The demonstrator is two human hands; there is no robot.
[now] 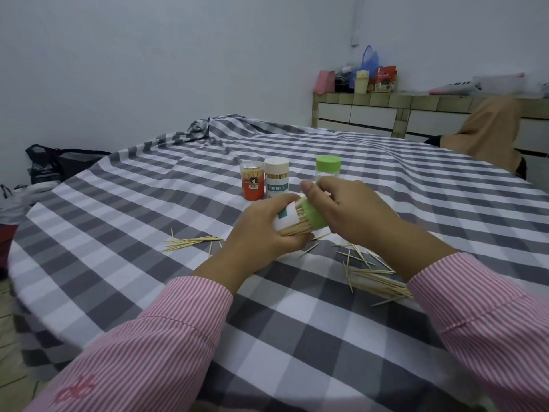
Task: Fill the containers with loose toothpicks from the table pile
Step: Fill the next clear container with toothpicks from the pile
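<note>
Both hands point(267, 230) w/ toothpick container point(292, 221)

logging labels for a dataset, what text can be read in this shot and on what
"TOOTHPICK": teal band on the white-capped clear jar.
Orange-labelled clear jar: logo and print too small to read.
Held green-capped jar's white label: no text legible.
Packets on the far tiled counter: blurred.

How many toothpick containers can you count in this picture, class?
4: a red-labelled one, a white-capped one and a green-capped one standing mid-table, plus a green-capped one held in both hands. None seem hidden.
</note>
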